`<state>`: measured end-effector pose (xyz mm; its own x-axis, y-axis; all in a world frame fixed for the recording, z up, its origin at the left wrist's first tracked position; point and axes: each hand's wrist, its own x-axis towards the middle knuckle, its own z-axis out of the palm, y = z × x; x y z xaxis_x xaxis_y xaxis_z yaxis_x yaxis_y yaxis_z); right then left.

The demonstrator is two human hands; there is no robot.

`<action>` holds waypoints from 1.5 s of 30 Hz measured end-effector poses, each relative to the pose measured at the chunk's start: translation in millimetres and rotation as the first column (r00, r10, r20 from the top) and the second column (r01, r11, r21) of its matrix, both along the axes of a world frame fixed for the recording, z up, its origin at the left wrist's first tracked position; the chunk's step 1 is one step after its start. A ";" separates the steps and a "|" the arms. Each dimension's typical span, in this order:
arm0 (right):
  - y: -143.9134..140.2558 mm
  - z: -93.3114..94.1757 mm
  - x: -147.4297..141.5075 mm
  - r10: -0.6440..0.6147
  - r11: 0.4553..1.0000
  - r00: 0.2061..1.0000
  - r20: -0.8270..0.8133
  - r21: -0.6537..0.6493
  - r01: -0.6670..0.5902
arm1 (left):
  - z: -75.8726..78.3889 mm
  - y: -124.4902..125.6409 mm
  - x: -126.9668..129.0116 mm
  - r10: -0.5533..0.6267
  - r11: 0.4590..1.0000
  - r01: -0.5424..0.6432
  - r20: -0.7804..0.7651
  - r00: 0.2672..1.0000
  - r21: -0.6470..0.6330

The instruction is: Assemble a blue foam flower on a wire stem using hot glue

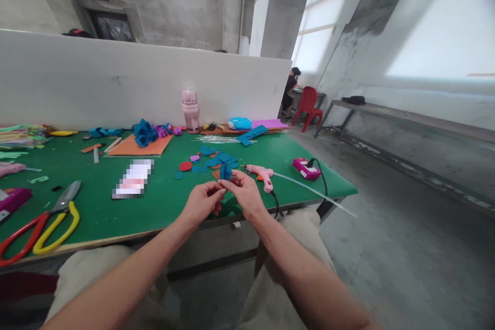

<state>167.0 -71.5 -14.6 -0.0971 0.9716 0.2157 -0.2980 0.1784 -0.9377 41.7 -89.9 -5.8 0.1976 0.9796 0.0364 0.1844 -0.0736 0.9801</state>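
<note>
Just above the table's front edge, my left hand (204,200) and my right hand (247,193) meet at the fingertips. Between them stands a small curled blue felt piece (225,171), pinched by my right thumb and fingers. My left fingers close at its lower end, where their exact grip is partly hidden. Loose blue felt pieces (224,159) lie behind my hands, with a red felt piece (185,166) and a small pink one (194,158) to their left. Right of my right hand lies a pink hot glue gun (263,175), a long clear glue stick (309,185) trailing from its back.
On the green table (170,211) lie large scissors (58,216), a pixelated phone-like object (133,179), blue felt flowers (145,133) on orange sheets (154,147), and a magenta power box (307,168). A pink bottle (190,111) stands against the white partition (116,77). A person (291,90) sits beyond, near a red chair (308,105).
</note>
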 end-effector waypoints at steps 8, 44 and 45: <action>-2.9 4.7 7.1 0.132 0.982 0.990 -0.046 -0.129 -0.137 | 7.5 15.0 -17.5 0.053 0.998 -0.056 0.086 0.995 0.036; -6.6 6.0 10.4 0.257 0.948 0.966 -0.026 -0.186 -0.258 | 0.3 10.3 -8.6 0.056 0.979 0.038 0.447 0.893 -0.199; -6.3 5.5 10.1 0.249 0.951 0.968 -0.012 -0.187 -0.247 | -0.1 10.0 -8.1 0.065 0.978 0.033 0.453 0.889 -0.205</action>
